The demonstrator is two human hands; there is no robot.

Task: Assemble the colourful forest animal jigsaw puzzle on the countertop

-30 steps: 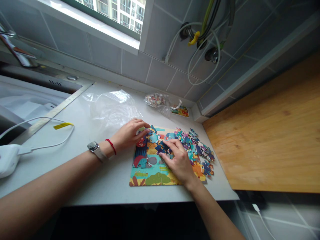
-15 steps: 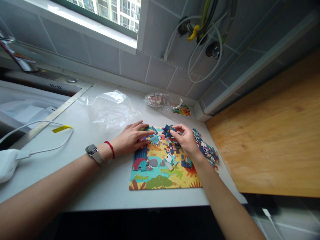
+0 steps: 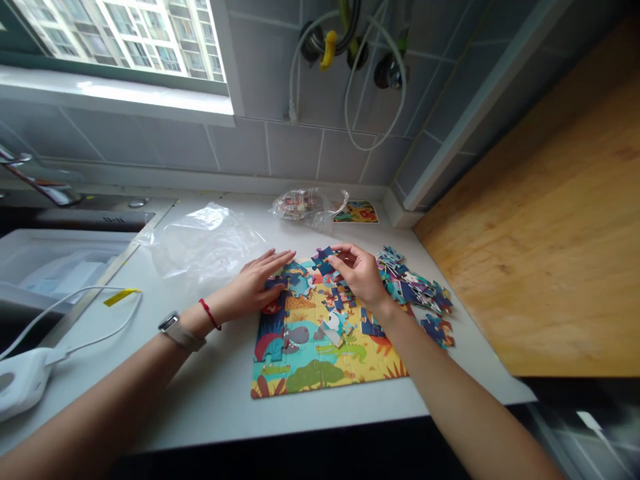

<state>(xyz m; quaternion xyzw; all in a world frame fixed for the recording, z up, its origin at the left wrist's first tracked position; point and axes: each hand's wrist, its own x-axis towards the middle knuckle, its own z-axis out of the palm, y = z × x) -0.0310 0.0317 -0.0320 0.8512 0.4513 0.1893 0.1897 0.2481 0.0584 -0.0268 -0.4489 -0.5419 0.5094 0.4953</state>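
A colourful animal jigsaw puzzle (image 3: 320,373) lies flat on the white counter, with several loose pieces on top of its middle. My right hand (image 3: 361,272) pinches a dark blue puzzle piece (image 3: 323,260) between thumb and fingers, just over the puzzle's upper edge. My left hand (image 3: 255,285) rests with fingers spread on the puzzle's upper left corner, beside a blue piece (image 3: 296,270) there. To the right of my right hand is a heap of loose puzzle pieces (image 3: 423,290), partly hidden by my forearm.
Behind the puzzle are a crumpled clear plastic bag (image 3: 200,243), a clear bag of pieces (image 3: 300,205) and a small picture card (image 3: 357,211). A white charger (image 3: 30,380) with a cable and a sink (image 3: 60,230) are on the left. A wooden panel (image 3: 540,233) stands at right.
The camera view has turned, so the window and wall fittings appear further left. My right hand still holds the dark piece above the puzzle, and my left fingers still lie at its upper left.
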